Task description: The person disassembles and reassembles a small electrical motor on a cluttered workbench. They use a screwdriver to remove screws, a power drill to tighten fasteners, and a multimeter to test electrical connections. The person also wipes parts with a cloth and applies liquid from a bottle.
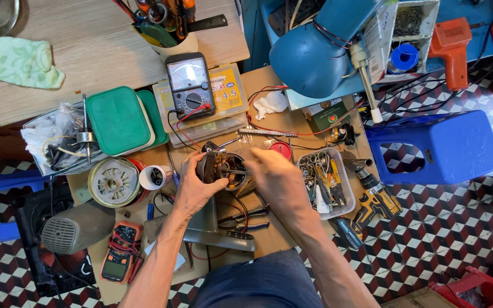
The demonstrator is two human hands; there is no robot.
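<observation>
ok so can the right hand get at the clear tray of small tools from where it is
Probably yes. The right hand is at the motor stator, and the clear tray sits just beside it on the bench, open-topped, with nothing between them.

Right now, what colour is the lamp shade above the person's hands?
Blue; the lamp shade shows best in the head view.

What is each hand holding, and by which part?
The left hand grips the small motor by its left side. The right hand is blurred; its grip cannot be told.
</observation>
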